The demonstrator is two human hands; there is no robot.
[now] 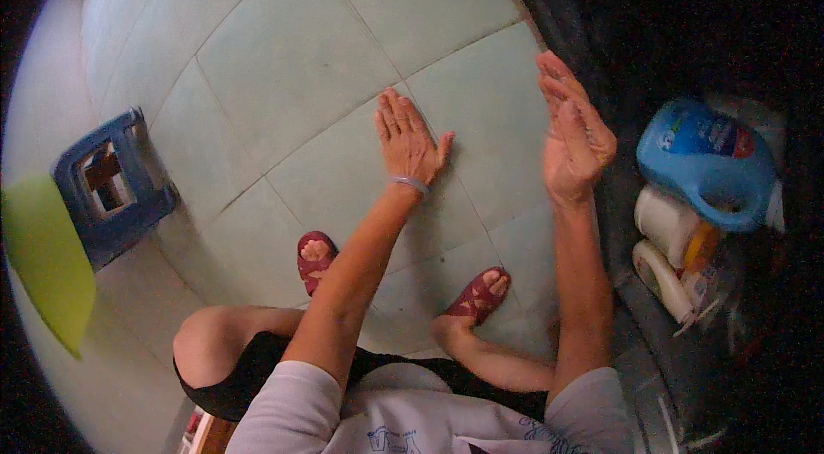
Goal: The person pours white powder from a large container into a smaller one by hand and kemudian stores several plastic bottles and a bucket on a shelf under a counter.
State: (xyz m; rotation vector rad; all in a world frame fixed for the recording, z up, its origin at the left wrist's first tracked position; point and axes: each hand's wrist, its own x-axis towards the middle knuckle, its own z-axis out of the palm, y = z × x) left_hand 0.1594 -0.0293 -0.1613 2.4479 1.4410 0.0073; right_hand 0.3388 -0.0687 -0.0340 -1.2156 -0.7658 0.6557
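My left hand (409,140) is stretched out palm down over the pale tiled floor (309,87), its fingers a little apart and holding nothing. A light bangle (409,183) circles that wrist. Whether the palm touches the tiles I cannot tell. On the right, my right hand (575,132) is raised with the thumb side up and the fingers stretched, near the dark edge beside the floor. Nothing shows in it. Below the hands are my feet in dark red sandals (477,296).
Right of my right hand stand a blue plastic jug with a handle (708,164), a white container (664,222) and a cream bottle (662,280). At the left are a blue plastic stool (135,196) and a yellow-green panel (48,261).
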